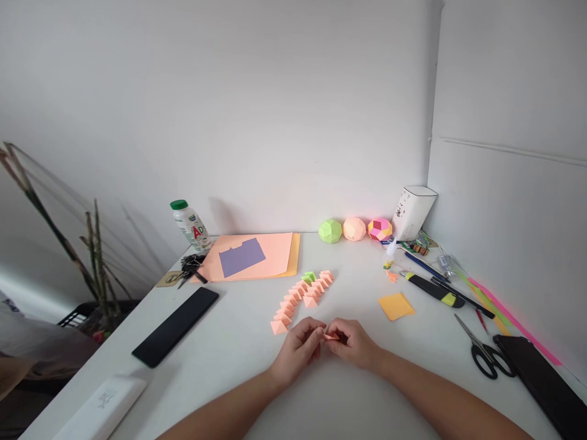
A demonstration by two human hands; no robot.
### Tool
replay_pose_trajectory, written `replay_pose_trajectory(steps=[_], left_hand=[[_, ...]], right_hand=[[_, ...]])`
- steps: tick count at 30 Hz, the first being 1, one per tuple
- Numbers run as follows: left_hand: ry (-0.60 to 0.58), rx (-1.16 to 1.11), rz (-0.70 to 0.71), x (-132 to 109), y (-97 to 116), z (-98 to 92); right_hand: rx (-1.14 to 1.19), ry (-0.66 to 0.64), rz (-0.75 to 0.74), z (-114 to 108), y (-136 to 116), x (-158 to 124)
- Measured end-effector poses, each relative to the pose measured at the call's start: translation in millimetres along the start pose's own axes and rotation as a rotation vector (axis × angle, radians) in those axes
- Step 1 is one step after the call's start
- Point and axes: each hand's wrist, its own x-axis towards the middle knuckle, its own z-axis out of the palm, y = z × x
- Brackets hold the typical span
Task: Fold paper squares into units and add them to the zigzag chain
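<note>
**Pinched in Both Hands: One Small Peach Fold**

Gripped low in the centre of the frame, just over the white table point(238, 373). Closed the fingertips of the left hand point(298, 349) and the right hand point(356, 344) from either side on the peach paper piece point(331, 336), thumbs and forefingers almost meeting, remaining fingers curled in.

Lay just above the hands, running up and to the right: a row of folded peach units point(298, 297), with a green unit point(309, 277) at its upper end. Sat right of centre, apart from the row: an orange sticky pad point(397, 305).

Rested at upper centre: peach sheets point(275, 253) with a purple cut-out point(241, 257) on top. Stood at their left corner: a green-capped bottle point(190, 226), red letters "AD" legible on its label, smaller print too fine to read. Lay beside it: a bunch of keys point(190, 267).

Lined up against the back wall: a green paper ball point(330, 231), a peach paper ball point(354, 229) and a pink-and-yellow paper ball point(380, 229), next to a white container point(413, 212) with dark markings too small to make out.

Spread along the right edge: a black-and-yellow marker point(433, 290), scissors point(486, 352), a pink strip point(513, 318) and a black slab point(545, 382). Lay at lower left: a black bar point(177, 326).
</note>
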Motion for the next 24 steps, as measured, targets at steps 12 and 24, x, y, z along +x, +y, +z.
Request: replay_pose_trajectory(steps=[12,24], left_hand=[[0.016,0.08,-0.009,-0.7,5.2,0.4],[0.041,-0.011,0.094,2.5,-7.3,-2.3]], right_hand=[[-0.069,0.028,-0.074,-0.6,-8.9,1.3],[-0.114,0.014,-0.119,-1.0,-6.5,1.2]])
